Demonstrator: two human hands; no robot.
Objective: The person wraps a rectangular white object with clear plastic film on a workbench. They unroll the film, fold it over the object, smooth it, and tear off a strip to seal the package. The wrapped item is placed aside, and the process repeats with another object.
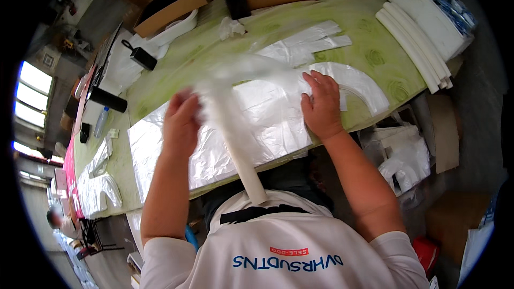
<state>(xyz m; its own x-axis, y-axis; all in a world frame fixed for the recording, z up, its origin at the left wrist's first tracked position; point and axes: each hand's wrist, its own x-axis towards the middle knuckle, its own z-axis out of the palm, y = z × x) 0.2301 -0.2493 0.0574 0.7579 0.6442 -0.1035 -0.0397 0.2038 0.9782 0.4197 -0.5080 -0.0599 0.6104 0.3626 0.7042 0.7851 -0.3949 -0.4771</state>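
Bagging step in hand: my left hand [181,123], closed, grips a blurred clear plastic bag [235,75] around the white foam tube [235,139], above the plastic sheet stack [267,118] on the green tabletop [369,48]. My right hand [321,107], flat and open, presses that stack. Next move, I judge: drawing the bag down the tube.

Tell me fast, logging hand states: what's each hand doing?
Left hand: closed on the white foam strip.
Right hand: open, flat on the clear plastic bag.
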